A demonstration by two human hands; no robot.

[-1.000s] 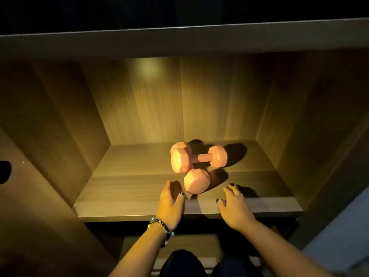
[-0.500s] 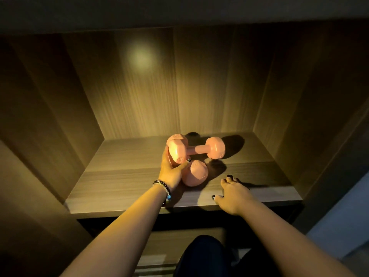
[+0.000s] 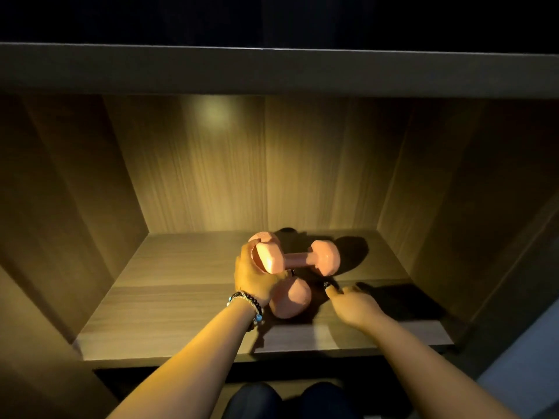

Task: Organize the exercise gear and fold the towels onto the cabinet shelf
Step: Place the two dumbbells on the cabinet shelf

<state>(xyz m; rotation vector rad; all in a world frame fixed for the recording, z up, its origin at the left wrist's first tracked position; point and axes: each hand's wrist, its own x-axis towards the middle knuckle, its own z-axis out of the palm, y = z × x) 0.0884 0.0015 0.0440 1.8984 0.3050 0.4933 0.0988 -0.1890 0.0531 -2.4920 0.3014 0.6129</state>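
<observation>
Shelf: wood-grain laminate board (image 3: 181,313), matte, streaked lengthwise, lit warm from above; a pale seam runs across it partway back.
Cabinet: same striped veneer on the back panel (image 3: 272,164) and both side walls, a soft glare spot high at 11 o'clock on the back.
Top dumbbell: pink dumbbell (image 3: 298,260) with a smooth, slightly glossy coating, faceted blocky heads and a short round bar; it lies crosswise, bar running 9 to 3 o'clock, its left head lifted onto the one beneath.
Lower dumbbell: second pink dumbbell (image 3: 292,299), same coating, pointing front to back; near head faces us at 6 o'clock of the pile, far head peeks out at 12 o'clock behind the left hand.
Where they sit: both on the shelf, mid-depth, just right of centre, touching each other, dark shadows thrown toward 2 o'clock.
Left hand: left hand (image 3: 257,276) reaches in from 7 o'clock, arm extended, fingers and thumb curled around the top dumbbell's left head, gripping it.
Wrist: beaded bracelet (image 3: 246,305), dark beads with a few pale blue ones.
Right hand: right hand (image 3: 352,300) comes in from 5 o'clock, low over the shelf, just right of the lower dumbbell, fingers loosely bent with dark-painted nails, holding nothing; I can't tell whether it touches the board.
Foreground: dark-clad knees (image 3: 290,400) at 6 o'clock below the shelf edge.
</observation>
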